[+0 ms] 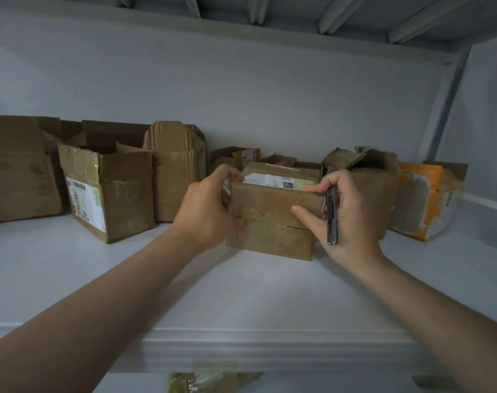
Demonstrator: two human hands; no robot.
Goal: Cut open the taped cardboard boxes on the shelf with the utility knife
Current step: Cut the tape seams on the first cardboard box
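Head view: both hands grip the taped box point(273, 217) mid-shelf point(241, 293) — left hand point(207, 211) curled round its end, right hand point(338, 214) pinching box and knife point(331, 211) — positioning step; next, likely a steadied cut along the tape.

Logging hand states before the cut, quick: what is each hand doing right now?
Left hand: grips the box.
Right hand: holds the knife, fingertips on the box.

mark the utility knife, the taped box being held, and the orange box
utility knife point(332, 222): head view, on the handle below the fingers
taped box point(270, 207): head view, on the taped front face
orange box point(433, 194): head view, on the torn front face
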